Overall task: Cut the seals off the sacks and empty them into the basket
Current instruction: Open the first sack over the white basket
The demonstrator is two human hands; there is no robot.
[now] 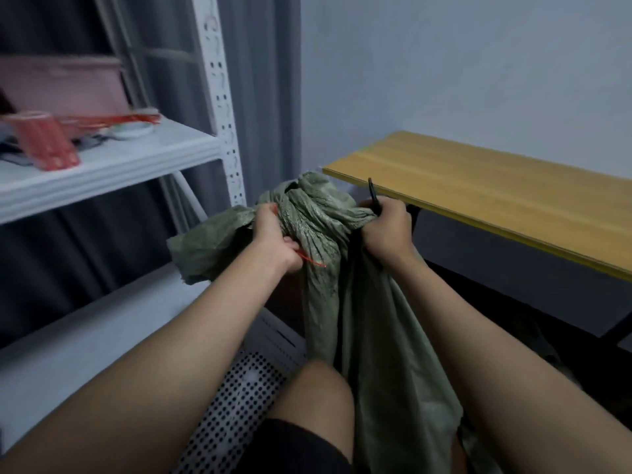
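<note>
Green sack (318,227) is gripped at its bunched neck by the left hand (273,241), pinching a red seal (313,262), and the right hand (388,230), also clutching a blade (373,196); the basket (239,388) lies near, so tipping should be aimed there.

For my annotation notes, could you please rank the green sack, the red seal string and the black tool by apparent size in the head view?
1. Green sack
2. Black tool, mostly hidden in the right hand
3. Red seal string, partly hidden; order with the tool unsure

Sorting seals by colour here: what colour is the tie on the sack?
Red: the tie pokes out beside the left hand on the green sack, head view.
</note>
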